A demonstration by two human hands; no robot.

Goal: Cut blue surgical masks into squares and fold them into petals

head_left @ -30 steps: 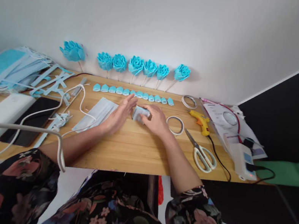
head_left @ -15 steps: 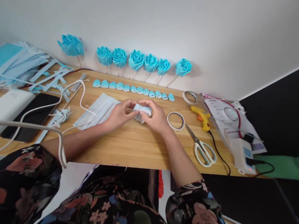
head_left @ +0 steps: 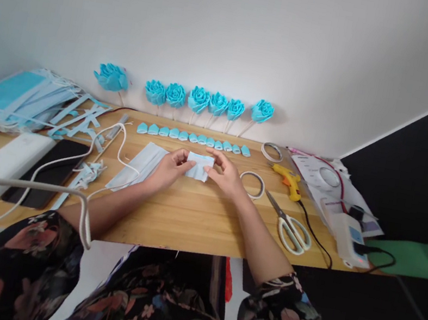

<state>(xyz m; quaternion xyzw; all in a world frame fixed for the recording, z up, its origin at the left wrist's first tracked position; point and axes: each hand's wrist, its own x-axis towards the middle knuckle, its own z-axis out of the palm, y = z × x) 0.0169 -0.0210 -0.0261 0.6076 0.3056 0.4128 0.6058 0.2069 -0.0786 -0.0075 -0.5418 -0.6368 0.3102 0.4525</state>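
Both my hands hold a small pale blue piece of mask fabric point(head_left: 199, 166) just above the wooden table point(head_left: 187, 216). My left hand point(head_left: 170, 167) pinches its left edge, and my right hand point(head_left: 227, 174) pinches its right edge. A white face mask point(head_left: 139, 164) lies flat just left of my left hand. Behind my hands runs a row of several small folded blue petals point(head_left: 193, 138). Several blue fabric roses point(head_left: 202, 100) on sticks lean against the wall.
A tape ring point(head_left: 253, 184), white-handled scissors point(head_left: 290, 227) and a yellow glue gun point(head_left: 287, 177) lie to the right. A second tape ring point(head_left: 271, 151) is farther back. A stack of blue masks point(head_left: 10, 94), cut strips point(head_left: 80, 117), a phone point(head_left: 46, 170), a white power bank point(head_left: 2, 161) and white cables point(head_left: 27, 185) fill the left.
My hands lifted the folded fabric off the table and spread it flat between their fingertips. My left hand went from open to pinching it.
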